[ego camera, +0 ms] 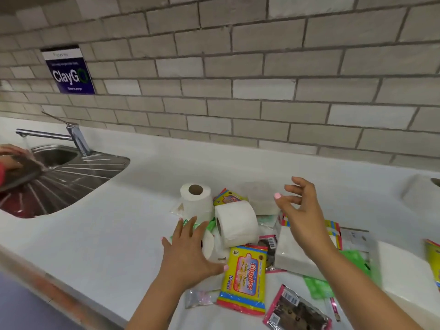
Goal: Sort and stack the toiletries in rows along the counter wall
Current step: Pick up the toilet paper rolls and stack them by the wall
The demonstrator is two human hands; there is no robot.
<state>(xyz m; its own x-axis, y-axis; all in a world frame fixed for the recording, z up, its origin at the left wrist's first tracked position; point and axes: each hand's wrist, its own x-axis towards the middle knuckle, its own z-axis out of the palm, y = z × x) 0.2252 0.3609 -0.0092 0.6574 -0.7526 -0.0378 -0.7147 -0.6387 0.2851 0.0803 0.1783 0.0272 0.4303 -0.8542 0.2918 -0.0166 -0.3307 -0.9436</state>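
Note:
A heap of toiletries lies on the white counter (114, 210). One toilet roll (196, 198) stands upright at the back. A second roll (237, 222) lies on its side in front of it, and a third roll (262, 198) stands behind my right hand. A yellow Giggles wipes pack (244, 279) lies near the front, with a white tissue pack (289, 253) beside it. My left hand (190, 253) hovers flat over the left of the heap, fingers spread, holding nothing. Higher up, my right hand (300, 210) is open above the tissue pack.
A steel sink (78, 172) with a running tap (47, 134) is at the left, where another person's hands (12, 156) wash a dark tray. Another roll (421, 194) stands at the far right. Dark foil sachets (297, 313) and green packs (319, 287) lie at the front.

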